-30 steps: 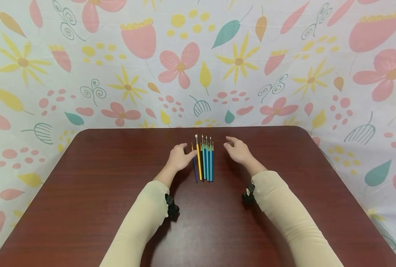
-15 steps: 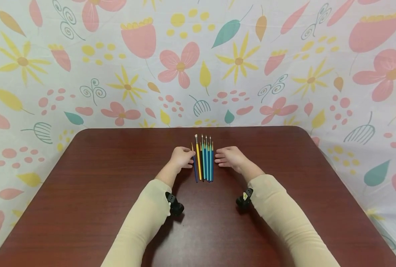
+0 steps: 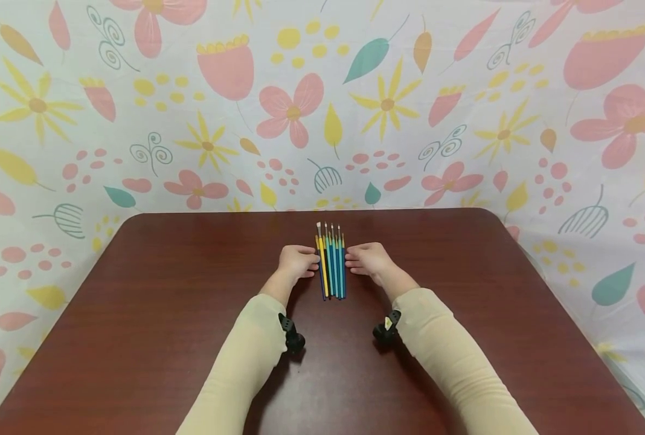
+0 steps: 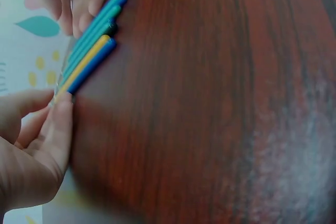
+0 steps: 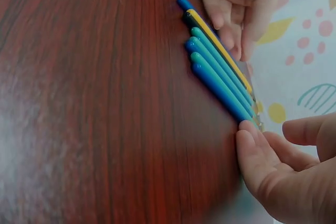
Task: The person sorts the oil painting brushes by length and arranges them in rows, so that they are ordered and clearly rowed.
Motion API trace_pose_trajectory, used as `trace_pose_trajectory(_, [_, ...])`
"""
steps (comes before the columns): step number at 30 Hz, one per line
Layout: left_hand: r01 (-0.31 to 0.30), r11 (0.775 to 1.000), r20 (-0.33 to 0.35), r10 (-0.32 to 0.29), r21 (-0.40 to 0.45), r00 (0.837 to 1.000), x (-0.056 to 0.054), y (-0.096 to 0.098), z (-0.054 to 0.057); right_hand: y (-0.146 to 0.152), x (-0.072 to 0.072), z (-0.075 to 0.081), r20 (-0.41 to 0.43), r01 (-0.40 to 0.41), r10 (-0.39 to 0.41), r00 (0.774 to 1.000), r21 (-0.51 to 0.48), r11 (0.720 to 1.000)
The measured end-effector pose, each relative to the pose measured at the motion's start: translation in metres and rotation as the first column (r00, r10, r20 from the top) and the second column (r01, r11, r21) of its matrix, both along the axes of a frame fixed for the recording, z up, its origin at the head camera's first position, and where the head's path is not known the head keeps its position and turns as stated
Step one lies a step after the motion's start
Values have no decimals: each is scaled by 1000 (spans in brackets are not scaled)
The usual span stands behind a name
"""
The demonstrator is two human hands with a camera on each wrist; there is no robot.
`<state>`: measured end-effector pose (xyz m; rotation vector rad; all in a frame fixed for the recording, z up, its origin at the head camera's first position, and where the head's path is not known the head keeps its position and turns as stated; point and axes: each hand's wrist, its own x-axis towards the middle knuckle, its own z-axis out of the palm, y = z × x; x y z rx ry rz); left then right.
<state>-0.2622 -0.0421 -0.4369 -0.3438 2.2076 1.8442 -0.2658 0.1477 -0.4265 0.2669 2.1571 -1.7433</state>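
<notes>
Several slim paintbrushes lie side by side on the table, bristles toward the back. A yellow paintbrush [image 3: 324, 266] with a pale flat tip sits near the left side, a dark blue paintbrush [image 4: 90, 69] along its outer edge. Teal paintbrushes [image 3: 336, 269] and a black-handled paintbrush [image 5: 188, 19] fill the row, and a blue paintbrush [image 5: 218, 90] closes its right side. My left hand [image 3: 298, 262] touches the row's left side with extended fingers. Facing it, my right hand [image 3: 371, 261] has its fingertips against the right side, fingers gently bent around nothing.
The dark red-brown wooden table [image 3: 165, 326] has rounded back corners. Right behind its back edge hangs a white cloth [image 3: 322, 181] printed with flowers and leaves. A small black camera [image 3: 292, 335] is strapped at each cuff.
Both hands have come inward from the sides. The left-hand brushes have been pushed right against the others, so the row is tighter; the right hand has reached its right side.
</notes>
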Motion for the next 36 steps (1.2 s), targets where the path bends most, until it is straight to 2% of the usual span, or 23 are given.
trace_pose_trajectory(6, [4, 999, -14, -4, 34, 1000, -1, -1, -8, 1, -2, -3, 28, 63, -62, 998, -23, 998])
trace_pose_trajectory(10, [-1, 998, -49, 3, 55, 999, -1, 0, -13, 2, -4, -2, 46, 79, -78, 996, -30, 996])
trace_pose_trajectory(13, [4, 999, -80, -1, 38, 997, -1, 1, -15, 2, -6, 0, 58, 93, -91, 994, -30, 995])
trace_pose_trajectory(18, [12, 1000, -101, -12, -1, 995, 1, 2, -14, 0, -7, 1, 70, 115, -113, 991, -19, 993])
trace_pose_trajectory(25, [6, 1000, -110, -7, -9, 994, 5, 0, -15, -7, -3, 4, 21, 120, -121, 992, 40, 992])
trace_pose_trajectory(36, [6, 1000, -126, -8, -21, 992, 5, -4, -19, -11, -6, 4, 79, 141, -141, 987, -1, 990])
